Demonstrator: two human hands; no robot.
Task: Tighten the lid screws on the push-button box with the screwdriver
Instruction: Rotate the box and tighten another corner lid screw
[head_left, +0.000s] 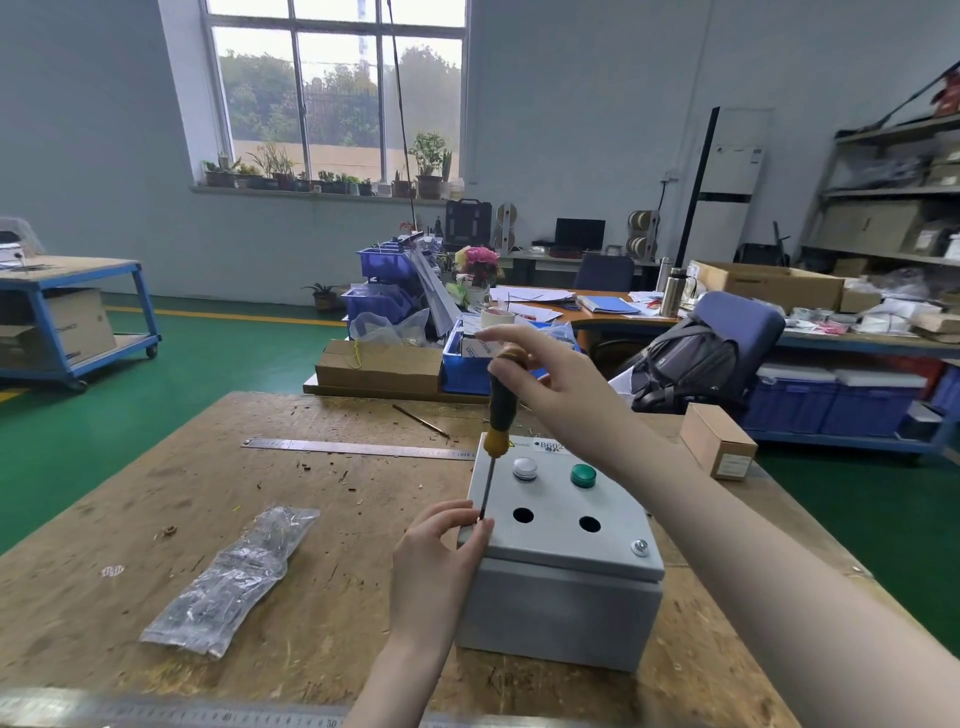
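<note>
A screwdriver is held upright at the near left corner of a grey box on the tabletop.

The shaft (487, 488) is pinched by the left hand (439, 561); the handle (503, 402) is gripped by the right hand (540, 379). "B602" is read on the box (563, 545) label (550, 446).
</note>
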